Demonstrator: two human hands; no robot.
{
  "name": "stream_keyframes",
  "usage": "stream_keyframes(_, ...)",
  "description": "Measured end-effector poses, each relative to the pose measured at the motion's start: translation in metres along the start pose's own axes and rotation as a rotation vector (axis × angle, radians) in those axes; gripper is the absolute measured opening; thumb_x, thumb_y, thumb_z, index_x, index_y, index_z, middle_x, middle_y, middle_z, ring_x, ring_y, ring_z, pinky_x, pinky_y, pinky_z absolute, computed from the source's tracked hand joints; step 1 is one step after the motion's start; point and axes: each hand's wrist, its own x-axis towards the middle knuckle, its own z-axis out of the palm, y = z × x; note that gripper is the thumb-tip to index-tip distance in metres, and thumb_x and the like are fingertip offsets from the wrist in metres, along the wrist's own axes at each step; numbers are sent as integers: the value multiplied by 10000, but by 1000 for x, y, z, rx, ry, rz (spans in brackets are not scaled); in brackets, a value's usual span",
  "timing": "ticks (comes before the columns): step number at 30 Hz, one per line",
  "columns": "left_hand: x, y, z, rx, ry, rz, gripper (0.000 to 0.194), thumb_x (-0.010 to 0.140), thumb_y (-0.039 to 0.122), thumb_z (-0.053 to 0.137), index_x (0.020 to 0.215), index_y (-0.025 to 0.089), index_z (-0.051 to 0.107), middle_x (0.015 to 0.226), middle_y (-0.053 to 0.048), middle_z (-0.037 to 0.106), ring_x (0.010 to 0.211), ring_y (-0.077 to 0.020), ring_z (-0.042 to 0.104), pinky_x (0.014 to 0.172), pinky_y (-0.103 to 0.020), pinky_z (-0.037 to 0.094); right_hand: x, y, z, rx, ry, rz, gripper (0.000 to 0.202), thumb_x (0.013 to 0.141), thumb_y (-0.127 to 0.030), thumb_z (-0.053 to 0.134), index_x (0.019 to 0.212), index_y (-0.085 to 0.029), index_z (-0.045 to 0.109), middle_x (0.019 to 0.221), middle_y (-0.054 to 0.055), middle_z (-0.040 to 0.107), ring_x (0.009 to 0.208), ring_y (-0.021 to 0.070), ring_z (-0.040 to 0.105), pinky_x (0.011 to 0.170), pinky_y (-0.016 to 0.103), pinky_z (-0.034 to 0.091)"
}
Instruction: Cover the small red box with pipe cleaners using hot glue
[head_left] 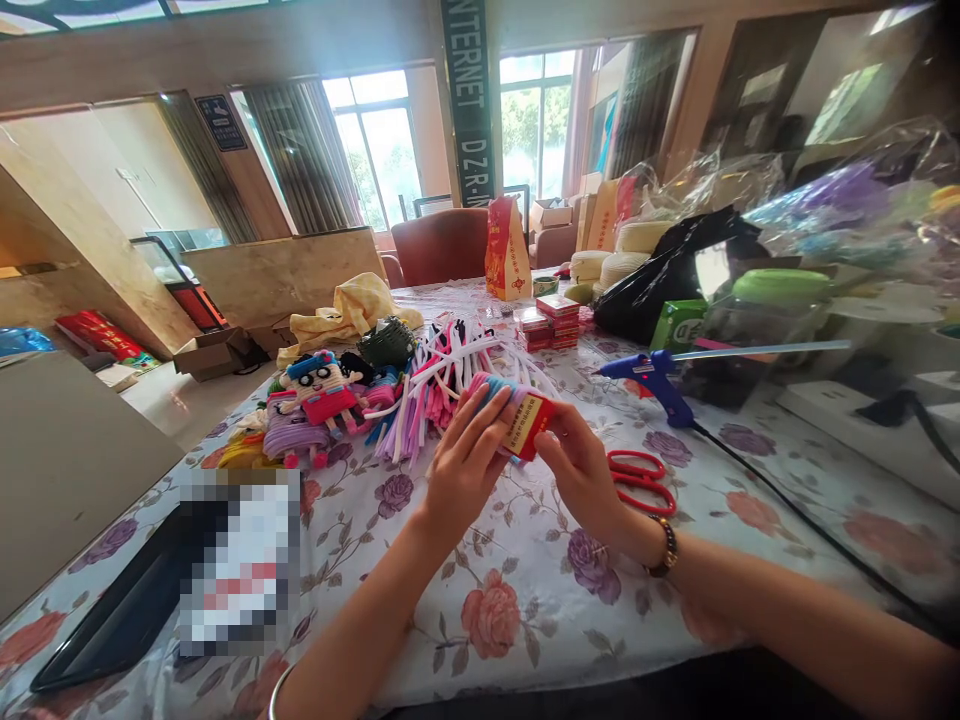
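Between my hands is a small red-and-yellow box, held above the table and tilted. Rows of pink, blue and lilac fuzzy stems cover much of it, while its printed end is bare. My left hand is closed over the fuzzy-covered side, with fingers laid along the rows. At the red end, my right hand grips the box between thumb and fingers. Red-handled scissors lie just beyond my right wrist, their blades hidden. Behind the box spreads a pile of loose fuzzy stems in pink, white and lilac.
A blue glue gun with a long glue stick and black cord stands at right. Fuzzy dolls sit at left, behind a dark tray. Farther back are stacked red boxes, a paper bag and a black plastic bag.
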Motion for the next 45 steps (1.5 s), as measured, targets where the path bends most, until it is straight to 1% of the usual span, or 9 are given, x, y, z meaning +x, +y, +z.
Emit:
stream_keyframes(3, 1, 0, 2, -161, 35, -120, 475, 813, 155, 646, 1270, 203, 529, 1273, -103, 623, 1242, -230, 542, 1043, -422, 478, 2, 0, -1, -20, 12, 37, 243, 889, -399, 545, 1086, -256, 543, 968, 23, 619, 878, 164, 566, 809, 334, 466)
stream_keyframes(7, 3, 2, 6, -310, 74, -288, 439, 779, 160, 680, 1207, 208, 594, 1228, -95, 652, 1161, -236, 606, 1019, -425, 498, 4, -2, -2, -37, 33, 90, 279, 878, -436, 548, 1086, -250, 547, 902, 17, 590, 825, 162, 550, 726, 313, 474)
stream_keyframes(13, 3, 2, 8, -517, 42, -536, 419, 734, 170, 719, 1143, 219, 640, 1237, -98, 646, 1153, -244, 610, 1023, -423, 484, 5, -7, -2, 2, 33, 86, 216, 891, -423, 533, 1006, -243, 563, 895, 5, 619, 827, 145, 565, 709, 278, 457)
stream_keyframes(18, 4, 3, 11, -702, 39, -648, 374, 724, 207, 738, 1086, 218, 645, 1262, -106, 628, 1226, -265, 554, 1040, -462, 456, 5, -8, -2, 18, 23, 84, 200, 897, -427, 522, 955, -237, 549, 891, 1, 634, 819, 144, 577, 674, 275, 452)
stream_keyframes(23, 7, 6, 14, -911, 25, -768, 330, 731, 239, 734, 1034, 236, 604, 1254, -85, 636, 1209, -254, 570, 958, -421, 526, 4, -6, -2, -4, 27, 68, 205, 898, -437, 517, 935, -236, 537, 877, 6, 635, 798, 150, 578, 651, 281, 458)
stream_keyframes(34, 14, 11, 13, -904, 142, -914, 370, 626, 263, 811, 939, 200, 623, 1126, -74, 689, 1064, -251, 654, 903, -420, 552, 4, -6, -6, -79, -45, 24, 205, 927, -434, 463, 906, -239, 522, 848, -5, 618, 786, 144, 559, 710, 283, 437)
stream_keyframes(40, 13, 6, 13, -877, 184, -1040, 337, 653, 277, 795, 952, 198, 663, 994, -44, 721, 898, -203, 689, 807, -339, 570, 16, -15, -7, -113, -98, 32, 329, 944, -478, 384, 917, -224, 590, 786, -4, 628, 732, 137, 557, 672, 271, 425)
stream_keyframes(43, 12, 3, 14, -847, 219, -1077, 353, 634, 293, 807, 957, 214, 687, 885, -21, 722, 829, -188, 687, 738, -308, 577, 36, -20, -21, -187, -80, 40, 390, 939, -483, 380, 1001, -209, 650, 795, 11, 674, 757, 148, 600, 689, 275, 425)
stream_keyframes(45, 13, 2, 14, -862, 255, -1097, 367, 617, 294, 816, 954, 212, 694, 868, -20, 720, 825, -192, 685, 727, -316, 580, 53, -21, -41, -322, -97, 92, 351, 877, -475, 513, 829, -184, 702, 684, 8, 680, 604, 133, 577, 598, 266, 386)
